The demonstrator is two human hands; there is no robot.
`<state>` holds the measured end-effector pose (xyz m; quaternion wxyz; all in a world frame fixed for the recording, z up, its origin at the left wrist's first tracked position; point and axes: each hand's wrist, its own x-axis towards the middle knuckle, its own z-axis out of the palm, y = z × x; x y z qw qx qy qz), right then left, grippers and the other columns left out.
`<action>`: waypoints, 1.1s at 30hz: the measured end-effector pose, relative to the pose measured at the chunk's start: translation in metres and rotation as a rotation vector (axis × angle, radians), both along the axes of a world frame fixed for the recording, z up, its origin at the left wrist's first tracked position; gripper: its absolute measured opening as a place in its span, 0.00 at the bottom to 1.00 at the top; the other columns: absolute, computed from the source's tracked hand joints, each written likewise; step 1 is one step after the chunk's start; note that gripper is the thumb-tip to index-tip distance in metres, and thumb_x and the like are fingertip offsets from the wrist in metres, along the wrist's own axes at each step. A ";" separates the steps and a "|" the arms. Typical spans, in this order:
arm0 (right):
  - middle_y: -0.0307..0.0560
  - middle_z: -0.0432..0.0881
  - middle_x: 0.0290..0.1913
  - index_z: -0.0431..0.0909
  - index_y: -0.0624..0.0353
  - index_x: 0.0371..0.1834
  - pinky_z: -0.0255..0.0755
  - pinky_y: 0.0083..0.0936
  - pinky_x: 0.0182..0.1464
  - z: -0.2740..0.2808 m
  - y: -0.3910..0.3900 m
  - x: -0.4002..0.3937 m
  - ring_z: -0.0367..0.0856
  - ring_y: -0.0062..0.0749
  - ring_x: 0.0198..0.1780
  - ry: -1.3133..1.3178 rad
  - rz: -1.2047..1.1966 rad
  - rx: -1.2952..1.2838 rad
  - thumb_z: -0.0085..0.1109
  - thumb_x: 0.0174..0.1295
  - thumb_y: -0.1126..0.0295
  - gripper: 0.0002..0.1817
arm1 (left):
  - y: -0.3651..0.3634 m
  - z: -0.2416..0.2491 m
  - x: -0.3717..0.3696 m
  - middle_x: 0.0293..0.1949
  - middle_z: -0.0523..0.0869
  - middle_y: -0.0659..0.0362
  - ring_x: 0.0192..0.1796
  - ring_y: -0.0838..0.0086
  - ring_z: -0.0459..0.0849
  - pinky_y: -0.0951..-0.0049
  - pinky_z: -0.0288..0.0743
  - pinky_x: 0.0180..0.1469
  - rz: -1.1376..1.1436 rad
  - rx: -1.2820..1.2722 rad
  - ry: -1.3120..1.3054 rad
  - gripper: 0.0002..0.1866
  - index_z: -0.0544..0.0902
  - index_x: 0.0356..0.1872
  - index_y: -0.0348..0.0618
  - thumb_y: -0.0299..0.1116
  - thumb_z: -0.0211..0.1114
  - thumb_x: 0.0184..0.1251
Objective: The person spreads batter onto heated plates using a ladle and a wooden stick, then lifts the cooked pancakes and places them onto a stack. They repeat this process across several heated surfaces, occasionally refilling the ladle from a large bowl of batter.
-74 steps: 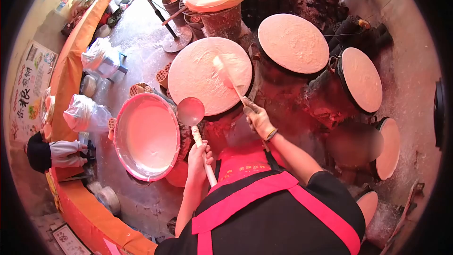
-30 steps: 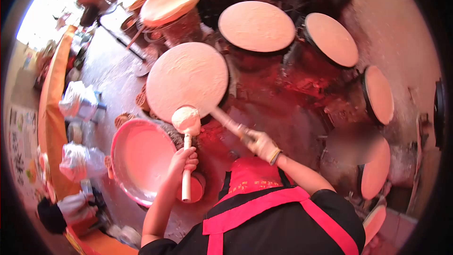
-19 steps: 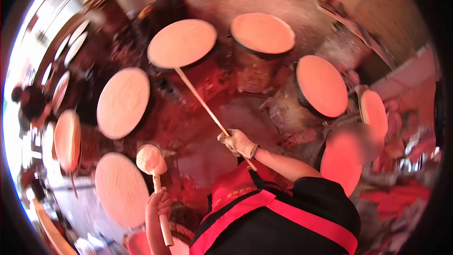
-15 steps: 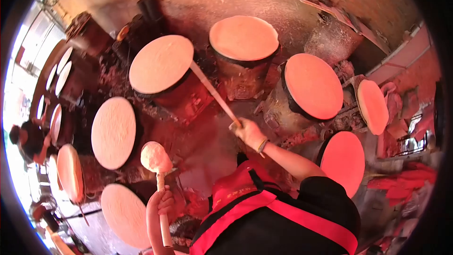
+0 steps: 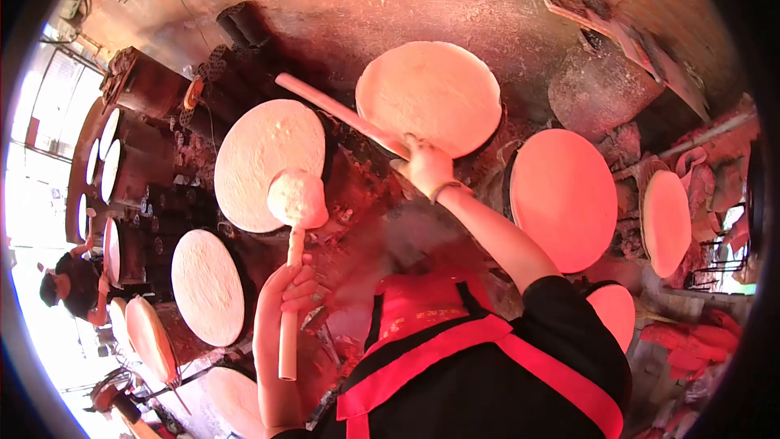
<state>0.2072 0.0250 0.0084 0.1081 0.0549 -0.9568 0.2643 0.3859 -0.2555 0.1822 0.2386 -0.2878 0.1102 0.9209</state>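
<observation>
My left hand (image 5: 301,284) is wrapped round a pale stick (image 5: 288,345) with a lump of dough or batter (image 5: 297,197) at its upper end. That lump overlaps the lower right of a round griddle covered in a pale layer (image 5: 268,154). In my right hand (image 5: 425,164) is a long flat wooden tool (image 5: 333,108), its far end pointing up and left above the griddles. This hand is in front of the lower edge of the top middle griddle (image 5: 429,97), also covered by a pale layer.
To the right stand more covered round griddles (image 5: 563,199), with another (image 5: 207,287) at the left. A cluttered shelf (image 5: 609,24) hangs by the wall at the upper right. A person in dark clothes (image 5: 77,284) works at the far left. Red cloth (image 5: 691,341) lies lower right.
The view has shifted. My right hand has moved up, and its tool has swung from the left griddle's edge to point up-left. My left hand has raised the lump in front of that griddle.
</observation>
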 end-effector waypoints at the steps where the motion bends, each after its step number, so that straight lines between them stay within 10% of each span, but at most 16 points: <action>1: 0.53 0.83 0.39 0.74 0.58 0.49 0.78 0.39 0.39 0.006 -0.012 -0.013 0.84 0.47 0.38 -0.073 0.023 0.093 0.68 0.50 0.52 0.28 | 0.002 0.003 -0.016 0.28 0.65 0.62 0.19 0.86 0.60 0.89 0.54 0.14 -0.028 -0.076 -0.013 0.10 0.68 0.51 0.31 0.26 0.46 0.75; 9: 0.56 0.84 0.37 0.81 0.57 0.34 0.77 0.42 0.42 0.013 -0.008 -0.096 0.84 0.47 0.41 -0.334 0.111 0.138 0.59 0.54 0.62 0.11 | -0.002 -0.002 -0.119 0.29 0.67 0.62 0.19 0.87 0.61 0.89 0.54 0.14 -0.212 -0.196 0.061 0.10 0.69 0.51 0.33 0.24 0.47 0.74; 12: 0.52 0.85 0.32 0.84 0.57 0.35 0.75 0.36 0.37 0.073 0.035 -0.122 0.83 0.42 0.33 -0.325 -0.021 -0.209 0.57 0.59 0.63 0.11 | 0.005 -0.002 -0.158 0.27 0.67 0.63 0.19 0.87 0.61 0.89 0.54 0.14 -0.289 -0.252 0.059 0.09 0.70 0.50 0.34 0.24 0.48 0.74; 13: 0.48 0.84 0.30 0.84 0.58 0.33 0.74 0.33 0.35 0.077 0.063 -0.139 0.81 0.37 0.31 -0.322 -0.029 -0.806 0.58 0.59 0.65 0.10 | 0.008 -0.003 -0.171 0.27 0.67 0.63 0.19 0.88 0.61 0.89 0.54 0.14 -0.326 -0.254 0.059 0.09 0.70 0.50 0.34 0.24 0.48 0.73; 16: 0.35 0.80 0.30 0.84 0.64 0.33 0.69 0.22 0.35 0.125 0.168 -0.158 0.74 0.22 0.30 0.022 -0.296 -0.893 0.63 0.55 0.72 0.06 | 0.026 0.002 -0.211 0.26 0.66 0.64 0.19 0.87 0.61 0.89 0.54 0.14 -0.405 -0.287 0.066 0.08 0.70 0.50 0.34 0.24 0.49 0.73; 23: 0.29 0.70 0.21 0.82 0.56 0.40 0.57 0.17 0.23 0.263 0.402 0.022 0.65 0.18 0.20 0.494 -0.735 -1.016 0.66 0.58 0.58 0.15 | 0.070 -0.030 -0.288 0.27 0.65 0.63 0.23 0.82 0.63 0.83 0.61 0.20 -0.562 0.482 -0.002 0.12 0.67 0.52 0.33 0.29 0.39 0.79; 33: 0.33 0.61 0.18 0.79 0.49 0.44 0.62 0.28 0.20 0.145 0.646 0.335 0.63 0.24 0.18 0.792 -1.343 -1.279 0.61 0.59 0.56 0.14 | 0.174 0.004 -0.297 0.29 0.69 0.63 0.25 0.76 0.69 0.79 0.67 0.24 -0.497 -0.226 0.386 0.12 0.69 0.50 0.35 0.30 0.44 0.73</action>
